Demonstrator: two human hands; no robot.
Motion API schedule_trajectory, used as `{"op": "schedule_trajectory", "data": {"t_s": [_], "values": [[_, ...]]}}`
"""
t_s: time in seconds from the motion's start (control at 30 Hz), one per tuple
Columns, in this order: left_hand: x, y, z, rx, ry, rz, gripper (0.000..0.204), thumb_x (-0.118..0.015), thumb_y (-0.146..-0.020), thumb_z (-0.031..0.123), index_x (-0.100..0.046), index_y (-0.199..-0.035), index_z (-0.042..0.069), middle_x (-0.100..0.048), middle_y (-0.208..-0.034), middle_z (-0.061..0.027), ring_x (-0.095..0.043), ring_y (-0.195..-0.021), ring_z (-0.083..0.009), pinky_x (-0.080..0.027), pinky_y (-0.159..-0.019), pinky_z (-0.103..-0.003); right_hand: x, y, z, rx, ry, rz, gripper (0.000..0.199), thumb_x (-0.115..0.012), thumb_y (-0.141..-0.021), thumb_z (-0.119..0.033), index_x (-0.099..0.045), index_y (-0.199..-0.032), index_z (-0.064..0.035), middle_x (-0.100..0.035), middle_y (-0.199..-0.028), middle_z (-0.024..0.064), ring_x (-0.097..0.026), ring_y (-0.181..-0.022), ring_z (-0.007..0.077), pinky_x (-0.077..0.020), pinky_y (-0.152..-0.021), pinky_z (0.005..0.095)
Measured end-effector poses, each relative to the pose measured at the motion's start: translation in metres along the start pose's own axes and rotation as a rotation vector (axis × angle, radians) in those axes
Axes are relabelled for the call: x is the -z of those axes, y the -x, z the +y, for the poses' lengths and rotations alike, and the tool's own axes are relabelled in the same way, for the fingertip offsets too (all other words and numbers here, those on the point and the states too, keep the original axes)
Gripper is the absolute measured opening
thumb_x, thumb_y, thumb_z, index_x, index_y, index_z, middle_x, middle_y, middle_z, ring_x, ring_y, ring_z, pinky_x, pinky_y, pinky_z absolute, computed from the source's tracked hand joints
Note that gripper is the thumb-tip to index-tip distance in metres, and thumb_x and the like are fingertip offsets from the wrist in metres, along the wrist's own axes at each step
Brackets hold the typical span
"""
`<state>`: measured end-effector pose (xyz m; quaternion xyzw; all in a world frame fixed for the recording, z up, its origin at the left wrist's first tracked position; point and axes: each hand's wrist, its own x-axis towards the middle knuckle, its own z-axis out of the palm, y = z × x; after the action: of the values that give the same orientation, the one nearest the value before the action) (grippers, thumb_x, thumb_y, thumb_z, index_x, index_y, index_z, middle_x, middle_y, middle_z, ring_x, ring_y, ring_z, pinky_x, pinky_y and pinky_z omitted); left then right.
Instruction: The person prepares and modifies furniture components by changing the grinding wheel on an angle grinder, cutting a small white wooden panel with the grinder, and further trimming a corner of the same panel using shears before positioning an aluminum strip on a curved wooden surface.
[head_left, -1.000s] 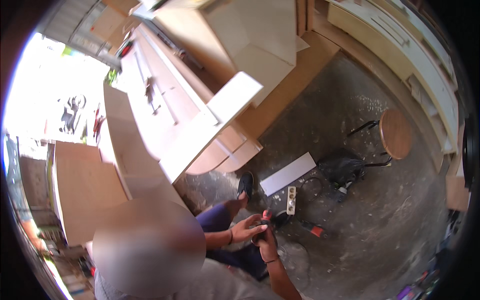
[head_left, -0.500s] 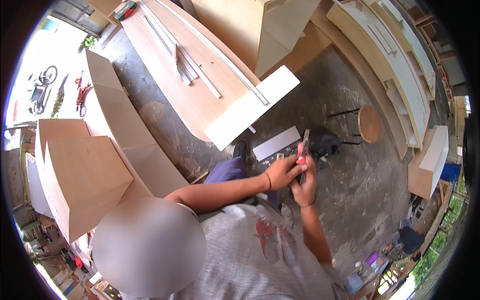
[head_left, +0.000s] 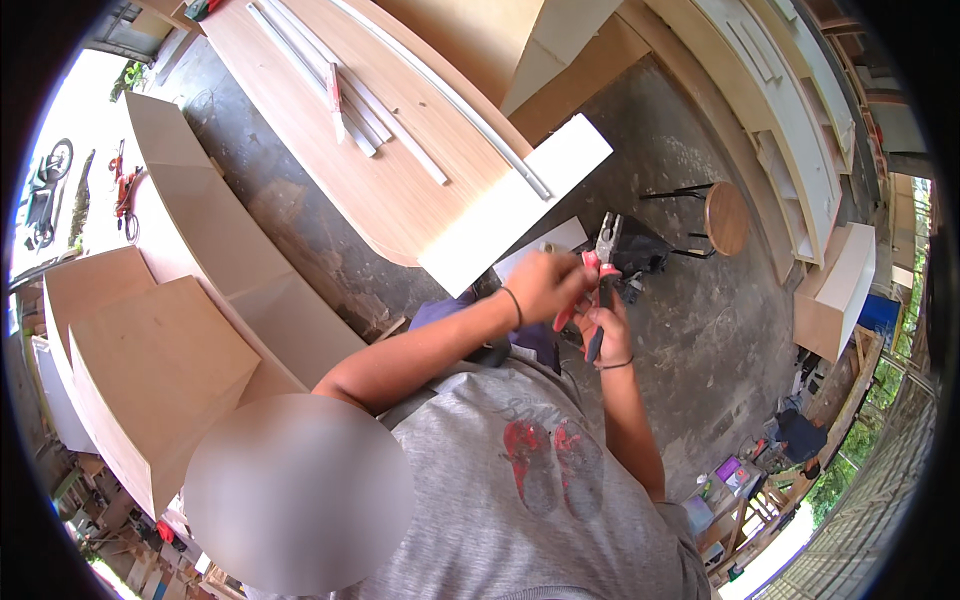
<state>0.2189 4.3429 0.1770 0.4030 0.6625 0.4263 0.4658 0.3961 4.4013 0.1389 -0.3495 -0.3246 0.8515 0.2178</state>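
Head view: both hands now raised at chest height, up from the floor a second ago. Right hand (head_left: 607, 330) grips pliers (head_left: 600, 275) by red handles, tip upward; left hand (head_left: 545, 285) closed around the pliers' joint, beside white board (head_left: 520, 205).

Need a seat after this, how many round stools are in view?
1. A round wooden-topped stool with black legs stands on the concrete floor, right of the pliers. Others may be hidden.
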Motion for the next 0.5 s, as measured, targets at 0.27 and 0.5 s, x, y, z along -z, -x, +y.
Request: {"op": "schedule_trajectory", "data": {"t_s": [0.27, 0.5], "values": [[0.048, -0.109, -0.133, -0.104, -0.664, 0.56, 0.046, -0.055, -0.086, 0.032, -0.048, -0.127, 0.012, -0.036, -0.142, -0.0099, -0.024, -0.135, -0.0311, -0.023, -0.108, -0.048, 0.033, -0.063, -0.015, 0.59, 1.657, 0.019, 0.028, -0.063, -0.065, -0.011, -0.054, -0.088, 0.0028, -0.053, -0.114, 0.022, -0.052, -0.098, 0.0415, -0.0447, -0.086, 0.0441], [0.036, -0.113, -0.144, -0.072, -0.773, 0.494, 0.05, -0.048, -0.09, 0.038, -0.043, -0.133, 0.012, -0.024, -0.149, -0.0076, -0.016, -0.14, -0.0277, -0.015, -0.112, -0.049, 0.045, -0.084, -0.011, 0.634, 1.834, 0.015, 0.026, -0.063, -0.065, -0.01, -0.055, -0.088, -0.0005, -0.051, -0.118, 0.0197, -0.05, -0.105, 0.0393, -0.0407, -0.09, 0.0475]]}}
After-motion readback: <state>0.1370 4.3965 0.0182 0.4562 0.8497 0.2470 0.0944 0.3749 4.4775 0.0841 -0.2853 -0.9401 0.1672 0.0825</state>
